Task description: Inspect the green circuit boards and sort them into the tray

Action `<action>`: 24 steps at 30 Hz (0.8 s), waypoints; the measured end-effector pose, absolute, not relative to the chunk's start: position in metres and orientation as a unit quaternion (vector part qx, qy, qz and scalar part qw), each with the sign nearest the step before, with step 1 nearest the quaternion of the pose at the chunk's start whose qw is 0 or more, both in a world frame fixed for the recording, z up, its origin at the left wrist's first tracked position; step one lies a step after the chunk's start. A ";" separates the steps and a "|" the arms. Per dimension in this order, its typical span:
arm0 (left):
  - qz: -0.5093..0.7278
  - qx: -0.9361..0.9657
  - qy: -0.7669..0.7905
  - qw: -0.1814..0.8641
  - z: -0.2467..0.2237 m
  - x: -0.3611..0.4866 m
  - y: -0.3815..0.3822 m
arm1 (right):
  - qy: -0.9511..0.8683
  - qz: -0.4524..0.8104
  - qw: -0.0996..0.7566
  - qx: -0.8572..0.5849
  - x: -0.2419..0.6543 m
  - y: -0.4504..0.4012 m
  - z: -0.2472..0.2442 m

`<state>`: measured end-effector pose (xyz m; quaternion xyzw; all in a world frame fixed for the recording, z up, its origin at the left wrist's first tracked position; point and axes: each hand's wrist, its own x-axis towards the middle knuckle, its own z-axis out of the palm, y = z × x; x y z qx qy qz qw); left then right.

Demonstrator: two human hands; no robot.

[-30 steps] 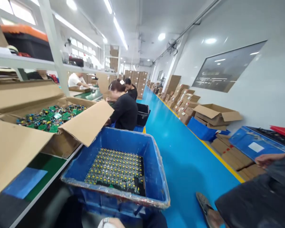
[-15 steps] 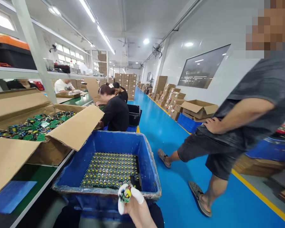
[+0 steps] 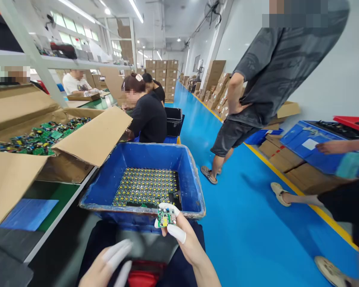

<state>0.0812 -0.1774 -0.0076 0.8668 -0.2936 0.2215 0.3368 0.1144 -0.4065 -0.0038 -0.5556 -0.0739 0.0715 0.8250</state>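
Note:
My right hand [image 3: 179, 229], with white finger cots on its fingertips, pinches a small green circuit board [image 3: 164, 218] that carries a yellow part. It is held up just in front of the near rim of a blue plastic bin [image 3: 104, 203]. Inside that bin, rows of similar circuit boards [image 3: 146, 183] lie on a black tray. My left hand [image 3: 110, 261], also in white finger cots and somewhat blurred, is low over my lap with thumb and fingers apart. Nothing is in it.
On the bench to the left, an open cardboard box [image 3: 77, 139] holds a heap of loose boards [image 3: 44, 137]. Seated co-workers [image 3: 146, 111] are ahead. A standing person [image 3: 254, 87] and another person's arm and legs [image 3: 332, 199] are on the blue floor at right, near stacked bins [image 3: 305, 139].
My left hand has come into view at the bottom. The board in my right hand has turned and risen slightly. The standing person has turned away, and another person has entered at right.

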 end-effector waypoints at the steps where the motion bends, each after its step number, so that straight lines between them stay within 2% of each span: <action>1: 0.226 0.862 -0.303 0.339 -0.009 0.089 -0.189 | -0.073 0.074 0.822 -0.561 0.114 -0.408 -0.005; 9: 0.162 0.834 -0.325 0.416 0.004 0.142 -0.255 | 0.003 0.077 0.835 -0.545 0.112 -0.415 -0.016; 17: 0.060 0.842 -0.278 0.457 -0.027 0.161 -0.246 | 0.026 0.116 0.823 -0.555 0.132 -0.405 -0.042; 21: -0.016 0.852 -0.286 0.439 -0.040 0.173 -0.241 | 0.041 0.135 0.803 -0.579 0.147 -0.396 -0.069; 24: -0.024 0.870 -0.246 0.426 -0.056 0.193 -0.237 | 0.080 0.144 0.781 -0.602 0.155 -0.398 -0.084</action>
